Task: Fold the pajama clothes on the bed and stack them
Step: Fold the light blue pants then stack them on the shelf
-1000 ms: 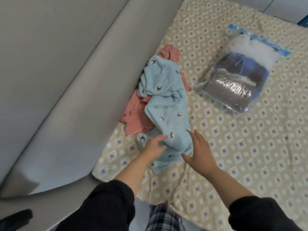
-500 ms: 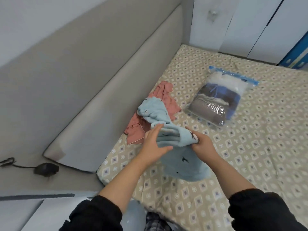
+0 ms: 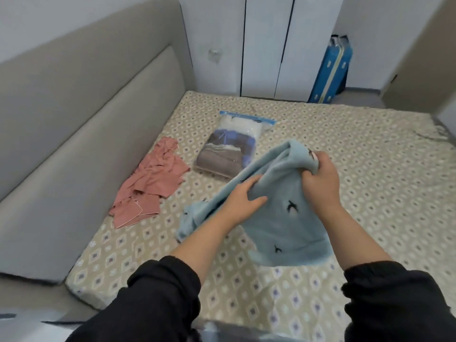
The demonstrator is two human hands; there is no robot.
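A light blue fleece pajama piece [image 3: 283, 218] with small dark bird prints hangs above the bed, lifted off the sheet. My right hand [image 3: 320, 178] grips its bunched upper edge. My left hand [image 3: 243, 201] holds the fabric lower down on the left, fingers curled into a fold. A loose end of the blue piece trails down to the left toward the sheet. A crumpled pink pajama piece [image 3: 150, 186] lies flat on the bed by the headboard, apart from both hands.
The bed [image 3: 370, 169] has a beige sheet with a diamond pattern. A clear zip bag of folded clothes [image 3: 229, 149] lies behind the blue piece. A grey padded headboard [image 3: 74, 119] runs along the left. White wardrobe doors [image 3: 266, 45] and a blue suitcase [image 3: 330, 70] stand beyond.
Both hands have taken hold of the blue piece, lifted it off the pink one and carried it right and toward me. The pink piece now lies uncovered. My head has tilted up.
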